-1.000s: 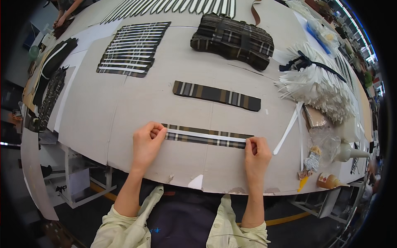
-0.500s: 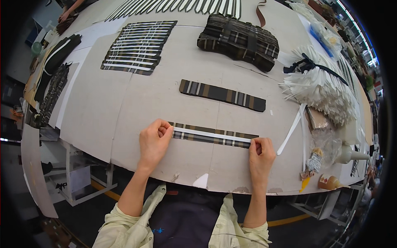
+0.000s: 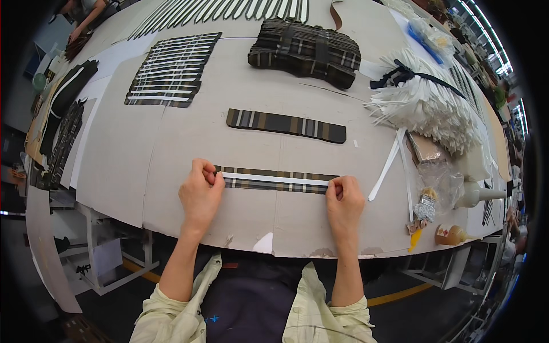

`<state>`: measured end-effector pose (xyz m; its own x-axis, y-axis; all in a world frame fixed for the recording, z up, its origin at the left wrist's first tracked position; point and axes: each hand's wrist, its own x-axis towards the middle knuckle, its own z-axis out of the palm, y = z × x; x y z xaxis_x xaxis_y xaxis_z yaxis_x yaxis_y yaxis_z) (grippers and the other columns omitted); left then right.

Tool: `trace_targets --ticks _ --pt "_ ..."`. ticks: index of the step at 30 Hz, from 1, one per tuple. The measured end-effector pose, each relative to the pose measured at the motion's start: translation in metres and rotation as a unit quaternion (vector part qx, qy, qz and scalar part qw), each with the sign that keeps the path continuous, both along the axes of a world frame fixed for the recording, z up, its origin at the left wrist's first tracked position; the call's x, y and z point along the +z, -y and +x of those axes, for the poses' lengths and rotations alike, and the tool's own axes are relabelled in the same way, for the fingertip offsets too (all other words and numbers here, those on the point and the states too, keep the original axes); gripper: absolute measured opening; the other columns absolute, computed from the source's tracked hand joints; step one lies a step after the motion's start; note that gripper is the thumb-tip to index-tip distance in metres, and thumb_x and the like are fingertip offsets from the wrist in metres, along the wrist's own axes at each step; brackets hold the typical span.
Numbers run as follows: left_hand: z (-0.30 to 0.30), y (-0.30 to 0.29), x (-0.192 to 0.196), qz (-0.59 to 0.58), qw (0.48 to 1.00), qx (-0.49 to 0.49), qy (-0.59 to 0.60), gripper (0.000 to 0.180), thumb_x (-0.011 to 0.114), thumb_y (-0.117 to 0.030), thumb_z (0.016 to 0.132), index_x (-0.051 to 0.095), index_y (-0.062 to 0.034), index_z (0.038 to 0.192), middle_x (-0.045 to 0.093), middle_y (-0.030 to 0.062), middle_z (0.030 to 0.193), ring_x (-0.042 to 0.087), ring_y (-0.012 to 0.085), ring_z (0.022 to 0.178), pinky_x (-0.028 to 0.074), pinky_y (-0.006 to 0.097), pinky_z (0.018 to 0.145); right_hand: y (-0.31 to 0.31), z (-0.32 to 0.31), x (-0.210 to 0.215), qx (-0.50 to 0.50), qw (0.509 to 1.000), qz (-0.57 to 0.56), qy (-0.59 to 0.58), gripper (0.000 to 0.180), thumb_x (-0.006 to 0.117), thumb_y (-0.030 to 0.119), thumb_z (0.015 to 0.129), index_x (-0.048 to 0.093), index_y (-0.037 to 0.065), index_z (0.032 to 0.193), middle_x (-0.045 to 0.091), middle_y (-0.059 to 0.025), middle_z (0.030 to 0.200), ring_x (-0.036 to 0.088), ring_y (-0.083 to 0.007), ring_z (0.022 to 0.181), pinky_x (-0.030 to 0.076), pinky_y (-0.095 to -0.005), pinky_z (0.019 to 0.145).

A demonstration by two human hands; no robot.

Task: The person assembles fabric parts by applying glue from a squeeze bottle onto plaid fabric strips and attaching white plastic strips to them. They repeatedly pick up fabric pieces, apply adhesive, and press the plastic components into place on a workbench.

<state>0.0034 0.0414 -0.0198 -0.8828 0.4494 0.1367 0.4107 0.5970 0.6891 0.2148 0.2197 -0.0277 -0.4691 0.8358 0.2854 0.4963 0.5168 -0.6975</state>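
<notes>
The left hand [image 3: 200,197] and right hand [image 3: 346,207] are pinching a strip [image 3: 277,179] at both ends. Between their fingers [image 3: 219,180], cloth [image 3: 260,186] is lying under it.

Matt, woven-looking cloth in the plaid strip [image 3: 257,186]; smooth cloth- or paper-like material in the white strip [image 3: 274,180]. Dull, board-like finish on the tabletop [image 3: 117,151], roughly chipped along the near edge. Thin, glossy, crinkled plastic in the clear bag [image 3: 449,184]; smooth plastic in the squeeze bottle [image 3: 470,195].

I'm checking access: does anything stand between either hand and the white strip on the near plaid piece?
Nothing visible does: the left hand and right hand touch the white strip at its opposite ends.
</notes>
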Motion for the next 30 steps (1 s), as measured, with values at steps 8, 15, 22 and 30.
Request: trace_targets --ticks 8,15,22,30 --pt "-0.001 0.001 -0.003 -0.001 1.000 -0.023 -0.013 0.009 0.069 -0.009 0.081 0.062 -0.0088 0.086 0.060 0.0005 0.065 0.057 0.0171 0.056 0.047 0.034 0.058 -0.002 0.001 -0.007 0.003 0.999 0.035 0.003 0.010 0.064 0.000 0.083 0.055 0.003 0.084 0.058 -0.0110 0.081 0.058 -0.0286 0.065 0.046 -0.0395 0.059" --pt "-0.003 0.006 -0.006 0.015 0.999 -0.028 -0.007 0.008 0.067 -0.007 0.083 0.064 -0.0060 0.090 0.062 0.0034 0.071 0.057 0.0164 0.058 0.047 0.033 0.060 -0.003 0.000 -0.010 0.007 0.997 0.075 0.022 0.009 0.062 0.001 0.085 0.053 0.003 0.084 0.058 -0.0123 0.083 0.059 -0.0323 0.068 0.046 -0.0426 0.059" --pt "0.052 -0.027 0.012 0.070 0.932 -0.223 -0.276 0.025 0.058 0.003 0.086 0.065 -0.0008 0.110 0.061 0.0125 0.107 0.060 0.0276 0.094 0.049 0.037 0.080 0.001 -0.001 -0.011 -0.003 0.996 0.079 0.034 0.008 0.060 0.003 0.087 0.052 0.002 0.085 0.058 -0.0132 0.085 0.060 -0.0332 0.071 0.047 -0.0438 0.059" --pt "0.086 -0.060 -0.009 0.032 0.892 -0.371 -0.256 0.041 0.058 0.003 0.075 0.062 0.0040 0.116 0.060 0.0131 0.116 0.055 0.0314 0.111 0.044 0.043 0.095 0.002 0.006 0.010 -0.051 0.991 0.114 0.040 0.012 0.060 0.002 0.085 0.059 0.000 0.097 0.060 -0.0135 0.096 0.062 -0.0330 0.085 0.049 -0.0424 0.067"
